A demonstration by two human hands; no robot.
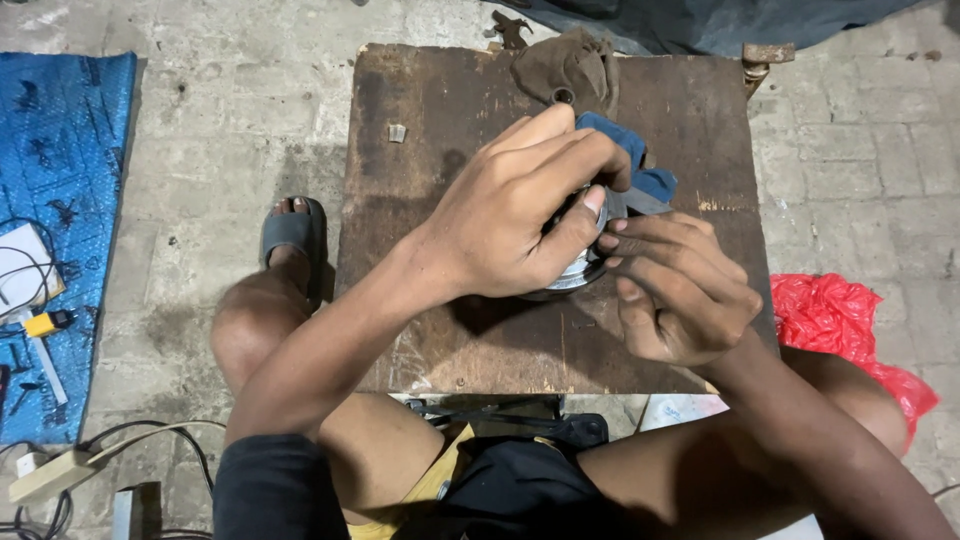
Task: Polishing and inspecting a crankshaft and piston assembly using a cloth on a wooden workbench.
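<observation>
Hands met mid-counter (420,330): my left hand (500,225) clamped over the round metal part (578,272), pinning it flat, while my right hand (680,295) pinched its rim, a blue rag (640,165) tucked just behind.

A dark, scuffed wooden table (450,120) stood on a floor of pale paving bricks (230,90). At its far edge lay a crumpled brown rag (560,65), and a small pale chip (397,133) sat near the far left corner. A blue patterned mat (75,150) covered the floor well to the left, with white cables (25,265) and a yellow-handled tool (45,325) on it. Near the bottom left, a cream power strip (50,475) trailed a black cord. A grey sandal (292,235) showed just left of the table. A red plastic bag (840,320) lay crumpled to the right, and dark cloth (720,20) spread beyond the far edge.
</observation>
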